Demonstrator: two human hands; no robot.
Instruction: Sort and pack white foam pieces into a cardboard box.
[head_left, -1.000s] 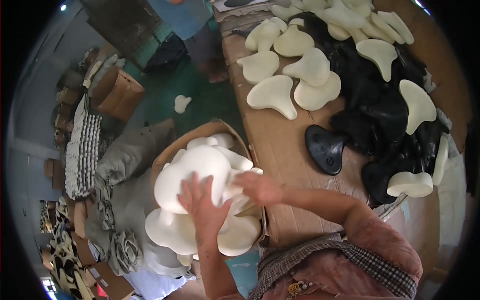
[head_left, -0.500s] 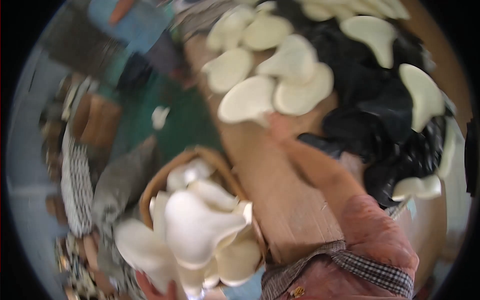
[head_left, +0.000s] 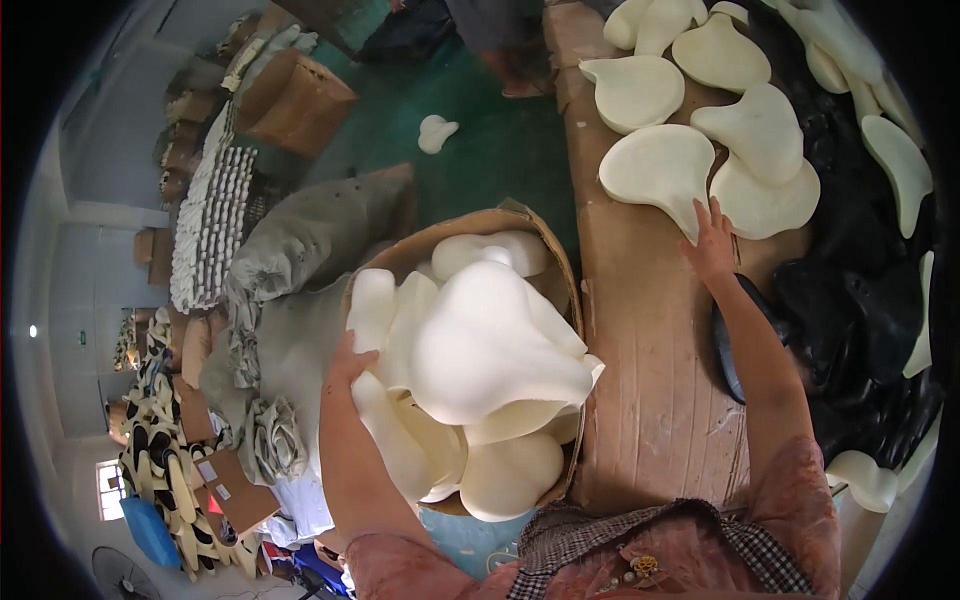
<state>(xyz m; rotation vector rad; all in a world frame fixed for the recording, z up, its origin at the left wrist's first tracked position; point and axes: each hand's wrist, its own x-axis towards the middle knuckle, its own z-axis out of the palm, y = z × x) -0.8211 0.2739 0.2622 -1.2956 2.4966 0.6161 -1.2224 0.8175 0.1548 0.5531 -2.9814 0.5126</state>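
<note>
- Right now the left hand (head_left: 348,362) lies open, fingers flat against the side of a heap of cream foam pads (head_left: 480,350) piled in a round cardboard drum (head_left: 530,222) beside the bench.
- Over on the cardboard-topped bench (head_left: 650,380), the right hand (head_left: 712,240) reaches out, fingers spread, fingertips touching the edge of a cream pad (head_left: 660,168) lying flat.
- Black pads (head_left: 860,300) lie heaped further right.
</note>
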